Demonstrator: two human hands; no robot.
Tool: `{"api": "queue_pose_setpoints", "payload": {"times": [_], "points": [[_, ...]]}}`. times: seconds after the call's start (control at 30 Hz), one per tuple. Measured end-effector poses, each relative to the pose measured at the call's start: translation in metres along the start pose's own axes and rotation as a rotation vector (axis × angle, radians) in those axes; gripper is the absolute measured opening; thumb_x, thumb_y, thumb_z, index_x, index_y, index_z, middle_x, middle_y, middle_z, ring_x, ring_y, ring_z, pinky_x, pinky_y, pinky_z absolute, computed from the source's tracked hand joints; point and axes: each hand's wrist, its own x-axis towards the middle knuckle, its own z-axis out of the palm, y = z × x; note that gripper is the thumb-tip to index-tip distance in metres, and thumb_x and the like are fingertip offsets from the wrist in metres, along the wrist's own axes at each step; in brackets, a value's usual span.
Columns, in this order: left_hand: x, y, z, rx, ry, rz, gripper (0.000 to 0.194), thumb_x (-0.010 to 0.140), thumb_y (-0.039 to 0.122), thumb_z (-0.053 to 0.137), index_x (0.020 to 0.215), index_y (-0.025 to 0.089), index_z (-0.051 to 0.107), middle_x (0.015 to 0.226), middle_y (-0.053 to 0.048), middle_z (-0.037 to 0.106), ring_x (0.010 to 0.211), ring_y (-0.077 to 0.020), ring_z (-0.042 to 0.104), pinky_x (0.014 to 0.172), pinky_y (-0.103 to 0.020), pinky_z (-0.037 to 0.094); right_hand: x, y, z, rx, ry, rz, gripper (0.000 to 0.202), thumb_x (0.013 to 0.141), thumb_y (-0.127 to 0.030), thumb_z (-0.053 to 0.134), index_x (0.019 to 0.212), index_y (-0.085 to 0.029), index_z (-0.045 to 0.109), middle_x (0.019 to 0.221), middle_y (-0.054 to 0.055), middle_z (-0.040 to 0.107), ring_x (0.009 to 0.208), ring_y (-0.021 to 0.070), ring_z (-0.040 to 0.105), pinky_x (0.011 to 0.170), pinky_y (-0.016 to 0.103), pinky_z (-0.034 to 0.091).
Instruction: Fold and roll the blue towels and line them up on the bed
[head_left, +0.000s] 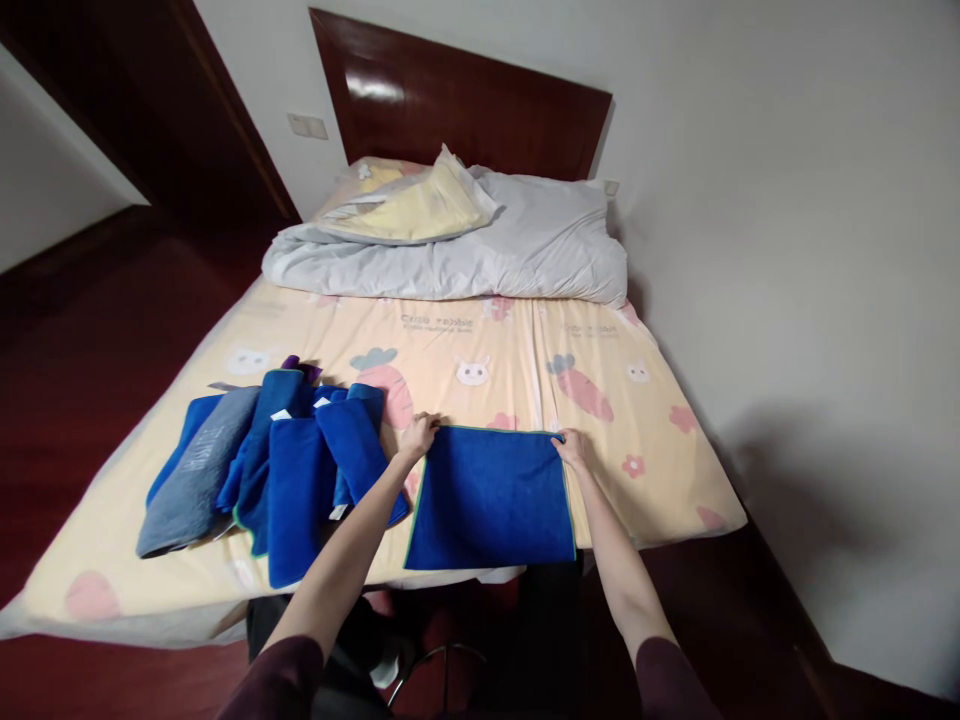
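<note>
A blue towel (493,500) with thin green edging lies spread flat at the front edge of the bed. My left hand (420,436) pinches its far left corner. At the far right corner, my right hand (573,448) grips the cloth between thumb and fingers. Left of my left forearm lies a loose pile of folded towels: several are blue, such as this one (294,500) with a white tag, and a grey towel (196,475) rests at the pile's left side. A bit of purple cloth (300,366) shows at the back of the pile.
The bed (645,480) has a peach sheet printed with carrots and rabbits. A pale quilt (442,270) lies bunched near the dark wooden headboard (465,90). A white wall (825,250) stands to the right, and dark red floor (90,330) extends on the left.
</note>
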Motion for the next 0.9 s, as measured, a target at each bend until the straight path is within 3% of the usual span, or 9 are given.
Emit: {"api": "queue_pose_setpoints", "payload": {"times": [0.17,0.27,0.43,0.53,0.63,0.73,0.83,0.9], "points": [[0.009,-0.011,-0.009,0.002,-0.143,0.112,0.022,0.089,0.016,0.059,0.105,0.015,0.074,0.102,-0.011,0.070,0.097,-0.0217,0.065,0.092,-0.029,0.048,0.016,-0.001,-0.004,-0.194,-0.115,-0.068,0.010,0.070,-0.024,0.082,0.070,-0.021,0.072,0.069,0.002,0.071,0.068,0.0186,0.065,0.065,0.026,0.046],[0.016,-0.020,-0.015,0.001,-0.145,0.100,0.017,0.090,0.018,0.059,0.097,0.014,0.075,0.099,-0.011,0.069,0.093,-0.0217,0.065,0.089,-0.029,0.049,0.028,-0.002,-0.005,-0.198,-0.122,-0.078,0.007,0.073,-0.022,0.079,0.074,-0.020,0.072,0.074,0.002,0.071,0.072,0.0182,0.065,0.068,0.026,0.046],[0.040,-0.028,-0.032,-0.005,0.048,0.013,0.025,0.093,0.021,0.052,0.102,0.013,0.074,0.104,-0.013,0.068,0.096,-0.0244,0.064,0.092,-0.033,0.049,0.049,-0.034,0.001,-0.236,0.035,-0.081,0.010,0.086,-0.023,0.069,0.095,-0.021,0.073,0.084,0.006,0.073,0.083,0.0219,0.066,0.078,0.030,0.049],[0.044,-0.016,-0.030,0.017,0.176,-0.056,0.033,0.095,0.019,0.045,0.114,0.011,0.070,0.114,-0.017,0.066,0.105,-0.0284,0.062,0.096,-0.039,0.049,0.042,-0.067,0.018,-0.308,0.151,-0.142,0.027,0.095,-0.019,0.057,0.119,-0.018,0.069,0.110,0.015,0.072,0.106,0.0282,0.064,0.094,0.041,0.047],[0.021,0.006,-0.006,0.063,0.258,0.033,0.044,0.097,0.021,0.041,0.136,0.011,0.058,0.139,-0.020,0.055,0.130,-0.0330,0.051,0.109,-0.045,0.042,0.013,-0.087,0.044,-0.346,0.179,-0.360,0.042,0.101,-0.024,0.048,0.142,-0.017,0.056,0.148,0.018,0.052,0.138,0.0326,0.044,0.113,0.051,0.033],[-0.020,0.027,0.031,0.099,0.223,0.183,0.051,0.100,0.032,0.043,0.146,0.014,0.049,0.161,-0.016,0.036,0.151,-0.0352,0.026,0.121,-0.052,0.027,-0.021,-0.084,0.066,-0.368,0.023,-0.539,0.050,0.105,-0.037,0.040,0.152,-0.020,0.046,0.164,0.010,0.034,0.152,0.0283,0.026,0.123,0.051,0.019],[-0.061,0.034,0.059,0.090,0.225,0.196,0.059,0.102,0.041,0.039,0.153,0.012,0.042,0.167,-0.015,0.026,0.156,-0.0356,0.015,0.125,-0.057,0.018,-0.040,-0.066,0.072,-0.411,-0.055,-0.501,0.055,0.107,-0.042,0.032,0.156,-0.019,0.039,0.167,0.009,0.028,0.155,0.0242,0.019,0.127,0.048,0.013],[-0.082,0.030,0.066,0.085,0.259,0.164,0.061,0.103,0.042,0.035,0.156,0.011,0.038,0.167,-0.015,0.024,0.156,-0.0341,0.014,0.126,-0.057,0.016,-0.043,-0.055,0.069,-0.431,-0.042,-0.433,0.057,0.108,-0.042,0.027,0.158,-0.016,0.036,0.167,0.010,0.026,0.156,0.0235,0.018,0.127,0.048,0.011]]}}
